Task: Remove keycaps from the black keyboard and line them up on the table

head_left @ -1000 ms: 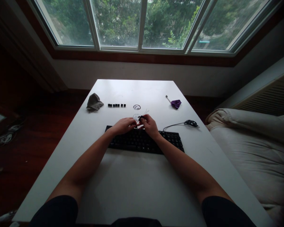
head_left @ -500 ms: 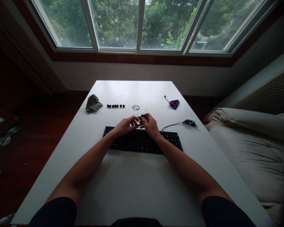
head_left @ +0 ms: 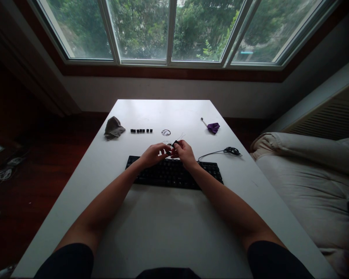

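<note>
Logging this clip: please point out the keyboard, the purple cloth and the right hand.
Keyboard (head_left: pixel 171 175): head view, on the middle of its key area.
Purple cloth (head_left: pixel 213 128): head view, on the middle of its fabric.
Right hand (head_left: pixel 187 152): head view, on its back.

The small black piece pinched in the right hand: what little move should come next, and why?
Perhaps bring the bare left hand nearer, to steady the small black piece. The bare right hand pinches it near the far edge of the black rectangular keyboard, thin wires stick out beyond those fingers, and the left fingertips are close by. Whether they hold anything is unclear.
</note>
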`<move>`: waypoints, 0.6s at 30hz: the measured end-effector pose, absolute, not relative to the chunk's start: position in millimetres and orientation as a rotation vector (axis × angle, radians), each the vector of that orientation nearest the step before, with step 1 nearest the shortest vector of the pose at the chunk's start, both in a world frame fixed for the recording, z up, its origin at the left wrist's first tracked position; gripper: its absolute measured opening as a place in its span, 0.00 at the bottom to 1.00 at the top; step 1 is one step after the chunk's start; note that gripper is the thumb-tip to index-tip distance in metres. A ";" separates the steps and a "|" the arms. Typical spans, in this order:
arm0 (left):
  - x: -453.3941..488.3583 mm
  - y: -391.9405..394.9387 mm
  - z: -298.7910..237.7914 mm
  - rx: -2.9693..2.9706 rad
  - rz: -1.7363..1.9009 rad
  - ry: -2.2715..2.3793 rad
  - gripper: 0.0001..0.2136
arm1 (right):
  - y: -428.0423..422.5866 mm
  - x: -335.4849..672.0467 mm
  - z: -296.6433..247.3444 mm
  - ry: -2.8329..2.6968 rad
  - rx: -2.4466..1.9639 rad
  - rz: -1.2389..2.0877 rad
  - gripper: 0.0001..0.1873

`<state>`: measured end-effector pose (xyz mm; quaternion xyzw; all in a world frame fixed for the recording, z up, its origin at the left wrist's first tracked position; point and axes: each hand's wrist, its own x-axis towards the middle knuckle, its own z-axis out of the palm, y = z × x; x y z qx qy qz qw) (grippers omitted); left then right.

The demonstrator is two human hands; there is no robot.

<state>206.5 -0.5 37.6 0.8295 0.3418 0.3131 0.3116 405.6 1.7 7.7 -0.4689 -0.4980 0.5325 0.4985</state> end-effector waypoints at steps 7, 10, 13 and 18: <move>205.8 -1.7 39.0 2.329 0.817 0.883 0.09 | -0.2 404.4 8.4 -1.237 -1.159 1.203 0.16; 206.3 -2.2 42.1 2.344 0.856 0.833 0.08 | -0.6 407.1 11.5 -1.251 -1.193 1.158 0.16; 204.0 -0.4 44.4 2.345 0.837 0.835 0.08 | 1.4 414.1 20.0 -1.246 -1.208 1.112 0.15; 188.3 24.2 34.4 2.334 0.838 1.046 0.08 | 1.0 440.4 38.1 -1.230 -1.184 1.079 0.17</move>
